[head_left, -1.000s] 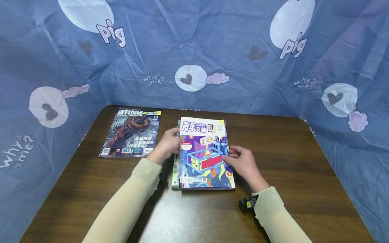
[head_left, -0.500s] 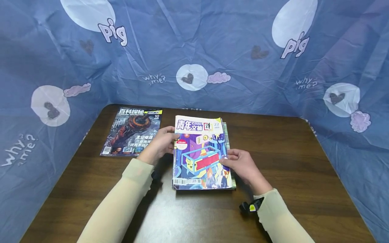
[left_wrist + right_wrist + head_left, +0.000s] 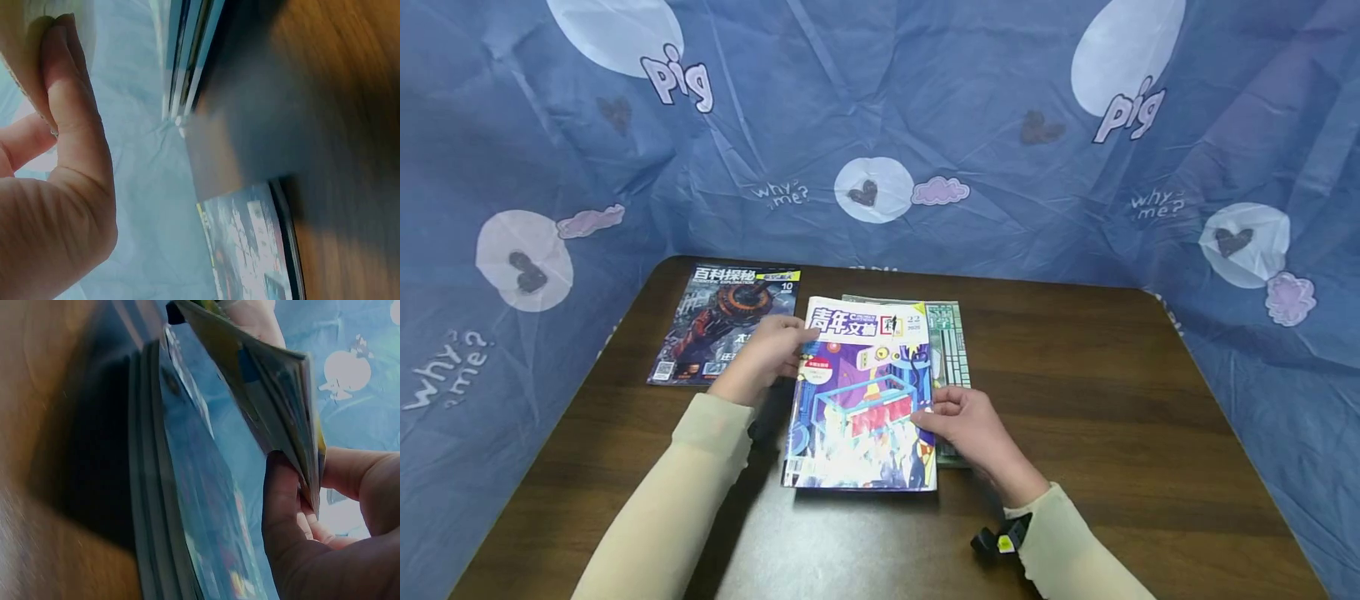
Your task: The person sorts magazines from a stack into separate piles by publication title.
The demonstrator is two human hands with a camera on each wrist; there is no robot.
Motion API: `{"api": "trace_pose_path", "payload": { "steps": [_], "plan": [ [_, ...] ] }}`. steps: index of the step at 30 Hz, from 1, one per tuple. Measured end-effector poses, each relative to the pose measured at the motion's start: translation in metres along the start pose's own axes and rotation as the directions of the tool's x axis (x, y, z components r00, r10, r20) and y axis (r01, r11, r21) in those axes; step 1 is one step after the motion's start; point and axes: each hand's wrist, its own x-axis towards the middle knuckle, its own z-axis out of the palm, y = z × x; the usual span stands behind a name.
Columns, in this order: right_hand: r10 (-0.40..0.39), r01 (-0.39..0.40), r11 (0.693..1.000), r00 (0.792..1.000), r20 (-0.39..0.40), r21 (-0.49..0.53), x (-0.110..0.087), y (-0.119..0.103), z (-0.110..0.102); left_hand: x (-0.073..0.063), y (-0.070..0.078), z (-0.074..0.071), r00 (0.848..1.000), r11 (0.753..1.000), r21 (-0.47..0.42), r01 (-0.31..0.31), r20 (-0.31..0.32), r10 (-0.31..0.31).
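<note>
A purple, colourful magazine (image 3: 861,400) is raised off a stack, pinched along its left edge by my left hand (image 3: 765,354) and along its right edge by my right hand (image 3: 967,427). Beneath it to the right, a green-covered magazine (image 3: 953,354) shows partly; the rest of its cover is hidden. In the right wrist view, thumb and fingers grip the lifted magazine (image 3: 269,394), and a gap separates it from the stack of magazines (image 3: 159,487). The left wrist view shows my left hand (image 3: 75,181) bent round the magazine's edge.
A dark magazine with a space-machine cover (image 3: 722,308) lies at the back left of the wooden table (image 3: 1097,400), partly behind my left hand. Blue printed cloth (image 3: 1015,208) hangs behind and at both sides of the table.
The purple magazine has shifted left and toward me with both hands, uncovering more of the green magazine on its right side. The dark magazine has stayed in place.
</note>
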Motion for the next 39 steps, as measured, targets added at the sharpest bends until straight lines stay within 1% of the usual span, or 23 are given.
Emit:
{"api": "trace_pose_path", "payload": {
  "steps": [5, 9, 12, 16, 21, 26, 29, 33, 36, 39],
  "plan": [
    [-0.001, -0.002, 0.998, 0.998, 0.063, 0.056, -0.005, 0.003, 0.01, -0.011, -0.003, -0.013, 1.0, 1.0, 0.005, 0.011, 0.021, -0.011],
    [-0.021, 0.015, 0.998, 0.995, 0.101, 0.057, -0.011, 0.001, 0.021, -0.025, -0.005, -0.029, 0.999, 0.997, 0.07, 0.016, 0.048, -0.02],
    [-0.046, 0.041, 0.998, 0.994, 0.103, 0.052, -0.016, 0.0, 0.032, -0.036, -0.006, -0.042, 0.997, 0.992, 0.128, 0.014, 0.08, -0.024],
    [-0.076, 0.068, 0.995, 0.99, 0.117, 0.073, -0.023, -0.002, 0.051, -0.053, -0.006, -0.06, 0.994, 0.985, 0.169, 0.013, 0.104, -0.031],
    [-0.095, 0.077, 0.991, 0.98, 0.177, 0.108, -0.033, -0.004, 0.075, -0.071, -0.007, -0.078, 0.992, 0.973, 0.23, 0.004, 0.125, -0.034],
    [-0.072, 0.052, 0.994, 0.969, 0.238, 0.092, -0.04, -0.004, 0.094, -0.085, -0.014, -0.092, 0.988, 0.965, 0.263, 0.02, 0.143, -0.059],
    [-0.075, 0.06, 0.996, 0.965, 0.252, 0.066, -0.041, -0.004, 0.105, -0.093, -0.019, -0.101, 0.985, 0.962, 0.272, 0.035, 0.153, -0.079],
    [-0.078, 0.069, 0.997, 0.962, 0.263, 0.043, -0.044, -0.003, 0.117, -0.1, -0.028, -0.115, 0.972, 0.962, 0.268, 0.052, 0.207, -0.111],
    [-0.051, 0.039, 0.998, 0.958, 0.281, 0.049, -0.047, 0.001, 0.123, -0.1, -0.032, -0.122, 0.955, 0.958, 0.28, 0.065, 0.261, -0.141],
    [-0.017, -0.003, 0.998, 0.955, 0.295, 0.068, -0.05, 0.005, 0.13, -0.099, -0.035, -0.125, 0.948, 0.943, 0.322, 0.078, 0.268, -0.17]
  ]
}}
